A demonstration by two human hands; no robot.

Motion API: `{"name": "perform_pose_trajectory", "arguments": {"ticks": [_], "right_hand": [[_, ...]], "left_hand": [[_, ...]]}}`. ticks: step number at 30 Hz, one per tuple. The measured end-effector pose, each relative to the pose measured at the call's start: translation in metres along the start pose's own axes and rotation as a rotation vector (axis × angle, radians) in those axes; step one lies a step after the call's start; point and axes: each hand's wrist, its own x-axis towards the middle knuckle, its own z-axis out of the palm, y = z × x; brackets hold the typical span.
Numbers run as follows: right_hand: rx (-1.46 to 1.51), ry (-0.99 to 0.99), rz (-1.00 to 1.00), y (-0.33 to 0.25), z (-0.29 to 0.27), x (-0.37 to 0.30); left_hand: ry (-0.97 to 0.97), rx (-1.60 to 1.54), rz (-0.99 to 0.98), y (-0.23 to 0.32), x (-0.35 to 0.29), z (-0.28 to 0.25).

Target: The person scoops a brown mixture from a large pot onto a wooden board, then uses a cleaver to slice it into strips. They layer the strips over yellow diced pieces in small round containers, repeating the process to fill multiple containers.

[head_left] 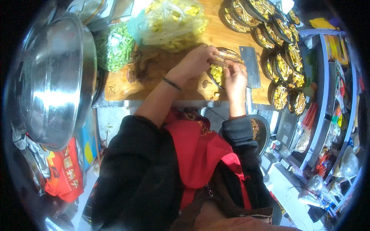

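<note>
- Step in hand, as judged: laying brown slices (232,56) over yellow cubes (216,74) in the dark bowl (227,49), just right of upper centre in the frame.
- Left hand (201,58): grip closed on the slices at their left end.
- Right hand (235,75): grip appears pinched on the slices' near edge; fingertips partly hide the contact.
- Slices sit over the bowl's far half; cubes show in the near half. Cannot tell whether the slices rest fully on the cubes.
- Bowl stands on the wooden bench (154,91), left of a broad grey blade (251,66).
- Filled bowls (284,69) crowd the upper right; a brown heap (148,63) lies left of the hands.
- Next move, as judged, calls for settling the slices together inside the rim, then loosening both grips without dragging any out.
</note>
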Motion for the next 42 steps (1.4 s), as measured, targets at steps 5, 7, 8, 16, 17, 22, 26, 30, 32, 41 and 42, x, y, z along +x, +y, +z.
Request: {"name": "perform_pose_trajectory", "arguments": {"ticks": [5, 7, 8, 16, 17, 22, 26, 30, 32, 41, 42], "right_hand": [[0.097, 0.004, 0.045, 0.001, 0.002, -0.001], [0.108, 0.004, 0.061, -0.001, 0.002, -0.001], [0.104, -0.002, 0.077, -0.002, 0.002, -0.001], [-0.034, -0.008, 0.059, -0.02, -0.003, 0.001], [-0.078, 0.014, -0.006, -0.023, -0.002, 0.002], [0.009, -0.103, -0.116, -0.038, 0.012, 0.01], [-0.031, -0.175, -0.155, -0.043, 0.015, 0.017], [-0.163, -0.252, -0.095, -0.044, 0.011, 0.02], [-0.16, -0.245, -0.09, -0.044, 0.011, 0.02], [-0.12, -0.18, -0.136, -0.038, 0.014, 0.017], [-0.117, -0.181, -0.139, -0.037, 0.014, 0.017]], "left_hand": [[-0.051, -0.04, -0.139, -0.011, -0.006, -0.006], [-0.067, -0.127, -0.186, -0.018, -0.007, -0.011], [-0.072, -0.143, -0.2, -0.021, -0.007, -0.011], [-0.054, -0.242, -0.271, -0.032, -0.007, 0.0], [-0.046, -0.275, -0.262, -0.033, -0.007, 0.001], [0.012, -0.333, -0.224, -0.029, -0.008, 0.0], [0.051, -0.264, -0.163, -0.018, -0.009, -0.002], [0.083, 0.093, -0.011, -0.008, -0.011, -0.003], [0.097, 0.242, 0.048, -0.005, -0.012, -0.002], [0.196, 0.393, 0.108, -0.003, -0.013, 0.009], [0.202, 0.384, 0.101, -0.004, -0.012, 0.011]]}}
